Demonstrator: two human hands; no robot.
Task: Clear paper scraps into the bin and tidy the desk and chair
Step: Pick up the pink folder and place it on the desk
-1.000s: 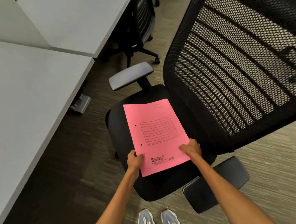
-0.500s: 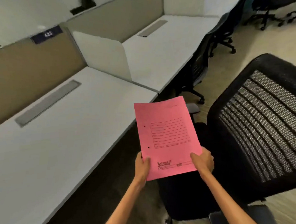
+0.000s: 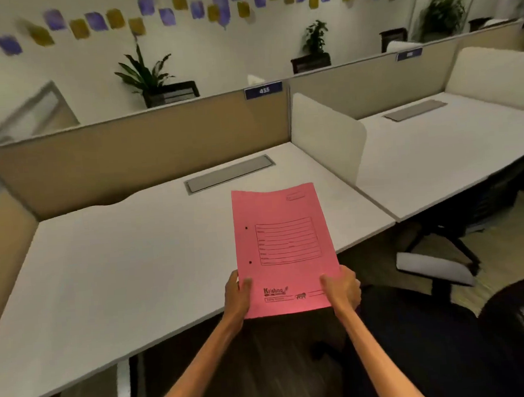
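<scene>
From where I watch, the view has swung up from the chair seat, where the pink folder [image 3: 285, 249] lay a second ago, to face the white desk [image 3: 121, 268] and its beige partition [image 3: 135, 151]; half a second back the folder was already lifted beside the desk corner, and it now hangs over the desk's near edge, its far half above the desktop. Both hands grip its near end. My left hand [image 3: 237, 293] pinches the near left corner, thumb on top, fingers curled out of sight beneath. My right hand [image 3: 343, 287] pinches the near right corner the same way, thumb pressed on the printed cover. The folder is tilted slightly, face up, and I cannot tell whether it touches the desk. The chair [image 3: 520, 329] sits at the lower right, partly cut off.
</scene>
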